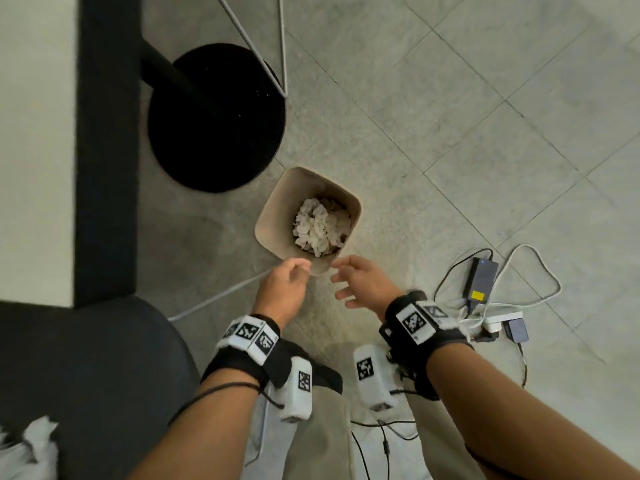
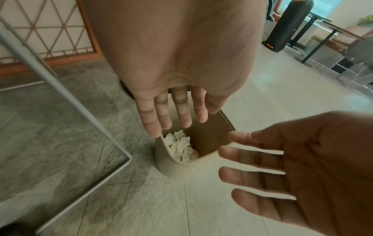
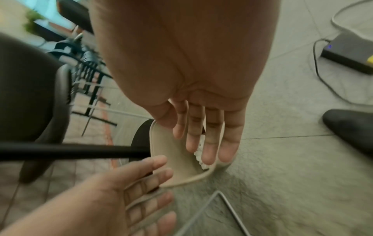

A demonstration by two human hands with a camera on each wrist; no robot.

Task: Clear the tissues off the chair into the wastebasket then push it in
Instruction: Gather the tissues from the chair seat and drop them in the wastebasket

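Tiled floor [image 1: 485, 98], wastebasket [image 1: 277, 209], power adapter [image 1: 481, 278]

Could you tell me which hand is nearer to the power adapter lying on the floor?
Right. The right hand is beside the wastebasket, closer to the power adapter; the left hand is farther from it.

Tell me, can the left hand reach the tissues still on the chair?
Probably yes. The left hand is open and empty by the wastebasket, and the tissues lie uncovered on the chair on its own side.
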